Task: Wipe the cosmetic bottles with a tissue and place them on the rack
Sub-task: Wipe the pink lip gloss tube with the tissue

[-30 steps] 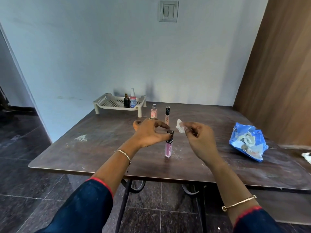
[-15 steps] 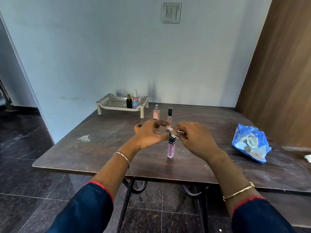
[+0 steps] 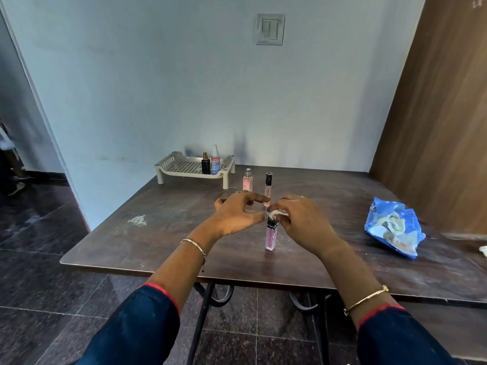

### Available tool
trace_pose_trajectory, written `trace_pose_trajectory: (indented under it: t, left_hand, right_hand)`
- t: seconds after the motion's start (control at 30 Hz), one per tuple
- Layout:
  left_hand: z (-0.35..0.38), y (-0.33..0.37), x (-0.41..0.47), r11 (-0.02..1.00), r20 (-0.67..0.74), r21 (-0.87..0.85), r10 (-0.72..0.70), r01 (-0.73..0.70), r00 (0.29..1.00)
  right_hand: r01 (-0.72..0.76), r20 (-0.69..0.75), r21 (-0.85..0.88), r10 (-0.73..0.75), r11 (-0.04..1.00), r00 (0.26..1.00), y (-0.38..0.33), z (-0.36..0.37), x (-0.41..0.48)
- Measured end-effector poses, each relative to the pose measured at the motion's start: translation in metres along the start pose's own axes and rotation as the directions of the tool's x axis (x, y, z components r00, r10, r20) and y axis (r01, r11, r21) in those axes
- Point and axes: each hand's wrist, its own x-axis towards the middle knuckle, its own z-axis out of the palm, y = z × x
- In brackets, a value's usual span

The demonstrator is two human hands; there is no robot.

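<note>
Head view: the pink gloss tube [image 3: 271, 237] is stood upright on the table [image 3: 171, 241], its black cap wrapped in a tissue [image 3: 275, 212] that is pinched by the right hand [image 3: 300, 222]. The left hand [image 3: 237, 216] is curled at the cap, but whether it grips cannot be told. A dark bottle [image 3: 206, 164] and a clear spray bottle [image 3: 215, 162] are held in the rack [image 3: 184, 167]. Crumpled tissues are seen inside the blue packet [image 3: 392, 227].

Dark wooden table [image 3: 158, 246]. On top: cream perforated rack [image 3: 184, 167] far left, pink spray bottle [image 3: 247, 180], peach gloss tube [image 3: 268, 187], pink gloss tube [image 3: 271, 237] centre, blue tissue packet [image 3: 392, 227] right.
</note>
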Motion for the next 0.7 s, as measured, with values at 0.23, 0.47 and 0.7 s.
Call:
trace_pose_trajectory:
  t: [0.23,0.47,0.7]
  left_hand:
    - [0.001,0.003,0.008,1.0,0.031,0.016,0.013,-0.013,0.999]
    - [0.004,0.01,0.018,0.995,-0.005,0.086,0.049,-0.048,0.999]
    - [0.004,0.016,0.026,0.962,-0.02,0.251,0.116,-0.107,0.993]
  right_hand:
    - [-0.015,-0.129,0.016,0.017,1.0,0.991,0.003,0.007,-0.005]
    - [0.005,-0.265,0.007,-0.003,1.0,0.964,0.002,0.025,-0.008]
    - [0.097,-0.356,-0.106,-0.129,0.99,0.926,0.004,0.038,-0.02]
